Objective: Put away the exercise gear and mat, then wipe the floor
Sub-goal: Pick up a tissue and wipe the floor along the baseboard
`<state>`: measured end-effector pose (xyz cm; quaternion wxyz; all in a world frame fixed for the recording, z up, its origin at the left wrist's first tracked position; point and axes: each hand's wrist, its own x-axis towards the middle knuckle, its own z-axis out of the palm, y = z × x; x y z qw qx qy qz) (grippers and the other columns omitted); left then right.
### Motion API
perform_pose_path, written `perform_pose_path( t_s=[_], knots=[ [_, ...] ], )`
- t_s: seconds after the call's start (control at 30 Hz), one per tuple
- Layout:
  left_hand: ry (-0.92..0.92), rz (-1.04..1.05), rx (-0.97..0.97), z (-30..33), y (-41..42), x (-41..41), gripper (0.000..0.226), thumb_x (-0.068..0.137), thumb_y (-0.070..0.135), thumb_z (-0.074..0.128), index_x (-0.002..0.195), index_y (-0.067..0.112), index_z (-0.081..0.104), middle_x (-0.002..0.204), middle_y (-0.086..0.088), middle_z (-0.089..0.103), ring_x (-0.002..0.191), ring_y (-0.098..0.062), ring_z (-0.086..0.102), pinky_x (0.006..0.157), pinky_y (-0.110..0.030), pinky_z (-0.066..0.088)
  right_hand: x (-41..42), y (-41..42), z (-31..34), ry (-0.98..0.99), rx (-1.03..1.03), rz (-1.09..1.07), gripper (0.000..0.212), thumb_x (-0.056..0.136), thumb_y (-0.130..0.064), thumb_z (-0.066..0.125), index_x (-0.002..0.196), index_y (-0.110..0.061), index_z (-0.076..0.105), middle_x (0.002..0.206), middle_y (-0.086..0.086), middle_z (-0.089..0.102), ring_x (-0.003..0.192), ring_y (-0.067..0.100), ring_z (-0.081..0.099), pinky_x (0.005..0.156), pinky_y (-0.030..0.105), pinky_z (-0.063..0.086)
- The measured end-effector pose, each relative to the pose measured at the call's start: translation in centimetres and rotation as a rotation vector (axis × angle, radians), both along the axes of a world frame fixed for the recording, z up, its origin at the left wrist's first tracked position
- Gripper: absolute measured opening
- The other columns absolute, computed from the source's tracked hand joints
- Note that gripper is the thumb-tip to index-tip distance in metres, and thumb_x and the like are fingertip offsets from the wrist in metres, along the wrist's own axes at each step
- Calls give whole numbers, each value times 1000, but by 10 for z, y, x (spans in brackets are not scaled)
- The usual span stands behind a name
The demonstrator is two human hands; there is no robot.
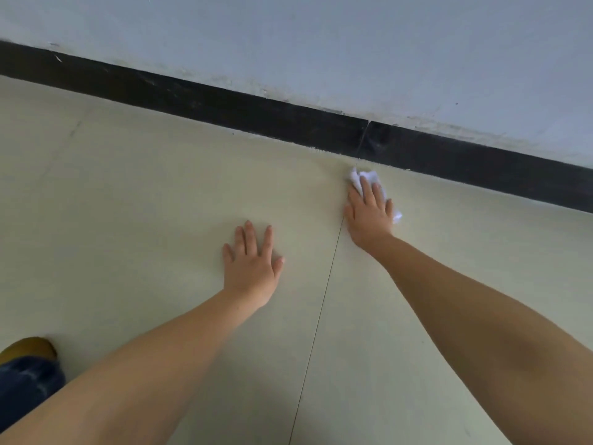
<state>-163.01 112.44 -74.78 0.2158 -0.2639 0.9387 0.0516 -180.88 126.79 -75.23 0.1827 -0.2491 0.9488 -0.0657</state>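
Observation:
My right hand [369, 213] lies flat on a crumpled white cloth [361, 177], pressing it onto the pale tiled floor [144, 194] close to the black skirting board. Cloth shows beyond the fingertips and at the right side of the hand. My left hand [252, 263] rests palm down on the bare floor, fingers spread, holding nothing, left of a thin tile joint [330, 271]. No exercise gear or mat is in view.
A black skirting board [256, 114] runs diagonally along the foot of a pale grey wall [321, 43]. At the bottom left are a brown shoe [30, 348] and a blue denim trouser leg [25, 387].

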Motion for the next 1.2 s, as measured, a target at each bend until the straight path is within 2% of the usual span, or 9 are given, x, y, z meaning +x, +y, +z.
perform_pose_path(
  t_s=[0.23,0.37,0.5,0.6,0.67,0.8,0.97,1.07,1.2],
  knots=[
    [-18,38,21,5,4,-6,65,99,48,26,152,22,-2,158,-15,-7,146,-32,-4,116,-50,10,16,25,5,-30,34,566,71,84,-52,-9,151,-31,-2,160,-6,-10,147,20,-11,118,42,-6],
    [58,-134,56,11,30,-17,64,99,43,28,152,21,-2,159,-11,-9,147,-26,-6,116,-50,4,-1,94,0,15,22,232,56,98,-46,9,151,-32,-3,160,-5,-8,147,19,-11,120,45,-3],
    [96,-362,157,9,84,-30,60,101,41,23,151,24,-5,159,-5,-13,147,-22,-11,116,-50,-2,-24,185,-1,59,25,-310,53,102,-33,23,152,-28,8,161,-1,-1,147,21,-3,118,47,4],
    [51,-328,138,2,100,-32,57,101,37,22,152,25,-2,159,-4,-12,147,-21,-11,116,-50,-1,-34,192,1,-4,23,-711,54,100,-31,23,152,-22,12,161,1,-3,147,23,-3,118,49,1],
    [46,-355,134,-1,94,-31,55,101,36,16,152,25,0,160,-3,-9,147,-22,-6,116,-50,2,-29,163,1,-1,14,-765,54,100,-33,23,152,-20,13,161,2,-2,147,24,-3,116,47,0],
    [165,-474,131,3,73,-29,55,92,26,22,146,19,35,154,-9,29,139,-27,35,106,-51,33,26,81,-4,92,-22,-256,55,99,-29,25,152,-24,10,161,1,4,147,24,2,115,45,7],
    [52,-489,102,3,72,-32,58,101,20,29,152,22,1,160,-1,-7,147,-18,-2,117,-42,10,57,58,3,-32,-78,149,51,103,-31,24,152,-30,7,160,-4,-7,148,20,-7,119,44,-2],
    [93,-497,149,1,71,-29,58,100,19,29,152,23,3,160,-2,-6,147,-19,-2,117,-42,10,20,119,-1,78,-108,-212,54,99,-23,35,150,-27,18,160,-2,8,148,17,1,115,41,11],
    [92,-515,129,-1,67,-30,56,101,20,28,152,23,7,160,-2,-2,147,-19,2,117,-42,12,-2,198,3,-18,-35,-797,54,100,-26,27,152,-21,14,161,3,-3,147,21,-6,117,44,0]
  ],
)
